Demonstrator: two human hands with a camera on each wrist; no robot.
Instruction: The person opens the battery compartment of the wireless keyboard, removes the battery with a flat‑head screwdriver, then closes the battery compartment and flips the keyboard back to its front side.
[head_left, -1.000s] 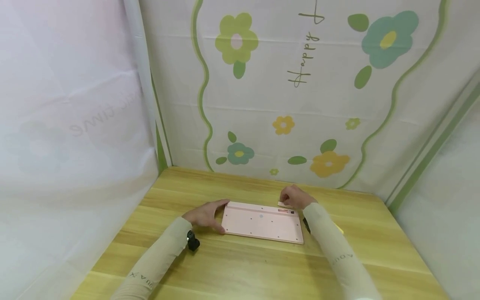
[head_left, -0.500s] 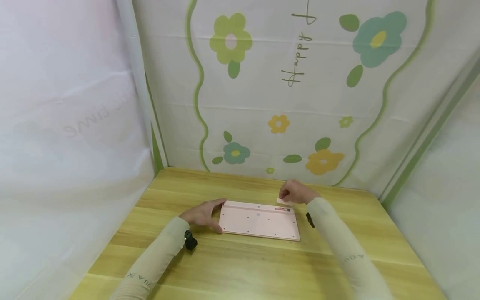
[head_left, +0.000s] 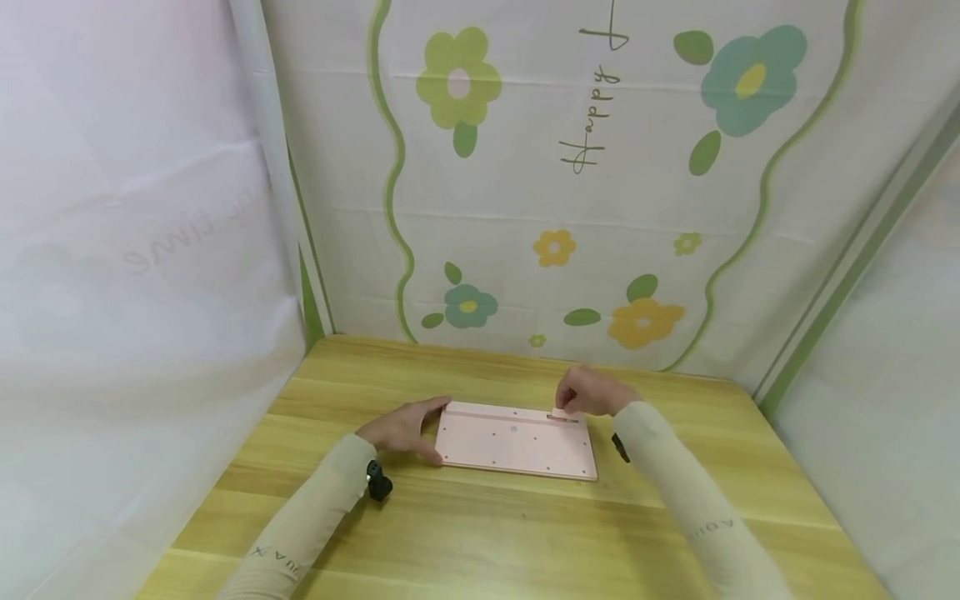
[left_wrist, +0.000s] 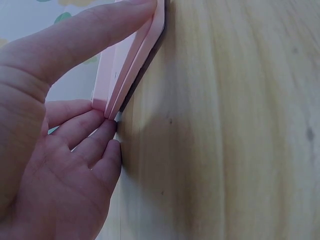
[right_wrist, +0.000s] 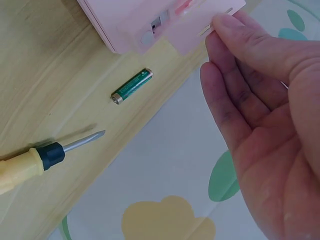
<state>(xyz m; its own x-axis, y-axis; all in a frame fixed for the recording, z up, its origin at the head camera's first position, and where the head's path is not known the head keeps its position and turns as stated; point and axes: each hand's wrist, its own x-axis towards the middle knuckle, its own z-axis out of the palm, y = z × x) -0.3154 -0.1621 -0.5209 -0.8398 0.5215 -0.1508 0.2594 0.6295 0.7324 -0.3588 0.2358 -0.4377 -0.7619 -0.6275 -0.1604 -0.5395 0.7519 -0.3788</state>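
Note:
A pink keyboard point(head_left: 510, 446) lies upside down on the wooden table, its screw-dotted back facing up. My left hand point(head_left: 401, 427) holds its left end, thumb at the near corner and fingers at the far corner. Between thumb and fingers my right hand point(head_left: 592, 392) pinches a small flat pink battery cover point(right_wrist: 192, 37). That cover is over the far right part of the keyboard, by the open battery compartment point(right_wrist: 159, 22), and partly overlaps it in the head view. The other right fingers are loosely bent below the cover in the right wrist view.
In the right wrist view a green battery point(right_wrist: 132, 86) lies on the table beside the keyboard. A screwdriver point(right_wrist: 50, 156) with a yellow and black handle lies near it. A white flower-printed curtain point(head_left: 510, 192) hangs behind the table's far edge.
My right hand first lifted slightly away beyond the far edge with the cover, then came down onto the keyboard's battery compartment. The left hand keeps its hold on the left end.

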